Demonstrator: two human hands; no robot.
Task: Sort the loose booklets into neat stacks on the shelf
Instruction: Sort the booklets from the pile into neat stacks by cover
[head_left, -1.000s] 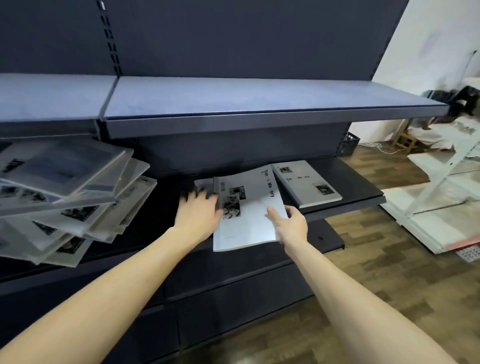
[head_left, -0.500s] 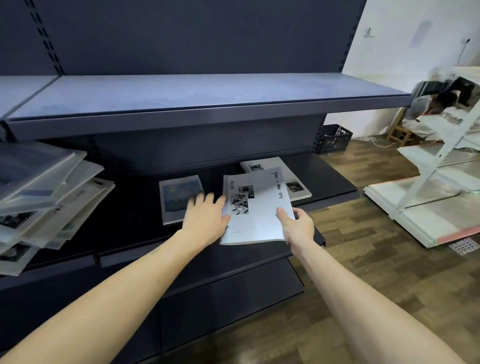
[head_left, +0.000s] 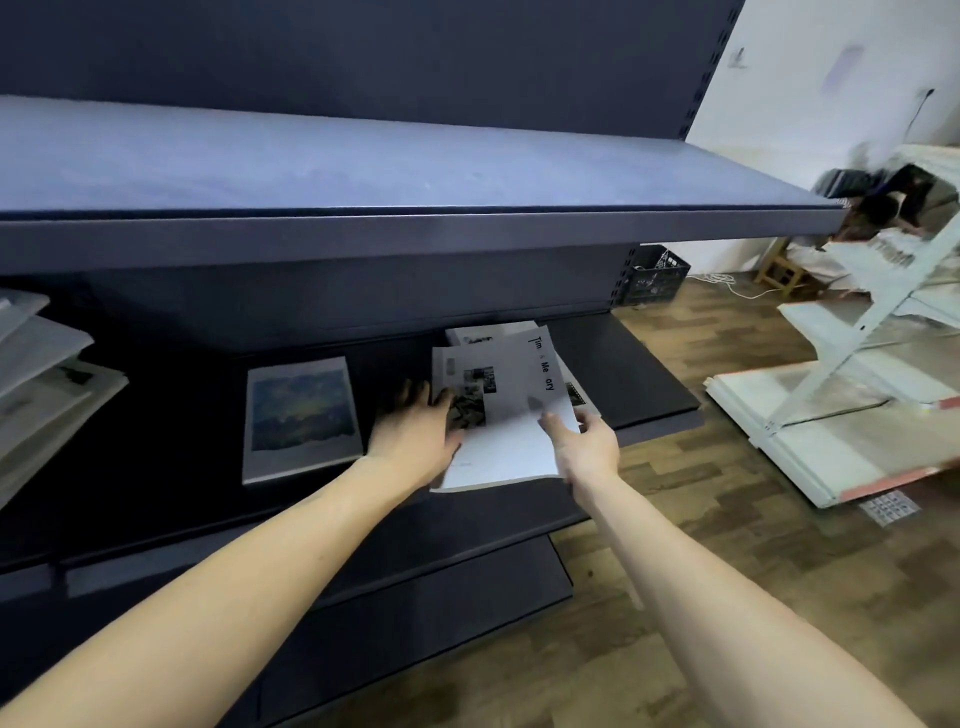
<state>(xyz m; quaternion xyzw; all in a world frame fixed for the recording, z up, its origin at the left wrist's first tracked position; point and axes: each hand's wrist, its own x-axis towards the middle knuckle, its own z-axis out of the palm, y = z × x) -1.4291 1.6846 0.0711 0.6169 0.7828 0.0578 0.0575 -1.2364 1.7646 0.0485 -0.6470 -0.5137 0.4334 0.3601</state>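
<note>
A white booklet (head_left: 511, 436) with black lettering and small photos is held over the dark middle shelf (head_left: 644, 395). My left hand (head_left: 415, 431) grips its left edge, and my right hand (head_left: 584, 441) pinches its lower right corner. Beneath it lies a matching white booklet (head_left: 488, 332), mostly covered. To the left, a booklet with a blue-green painted cover (head_left: 298, 415) lies flat on the same shelf. A loose, slanting pile of booklets (head_left: 41, 374) sits at the far left.
The wide grey upper shelf (head_left: 415, 176) juts out above my hands. Right of the unit are wooden floor (head_left: 701, 519), white shelf parts (head_left: 852, 384), a black crate (head_left: 657, 275) and a small wooden stool (head_left: 784, 270).
Both hands have carried the white booklet to the right along the shelf, over the matching booklet. The painted-cover booklet is now uncovered on the left, and my view has turned right.
</note>
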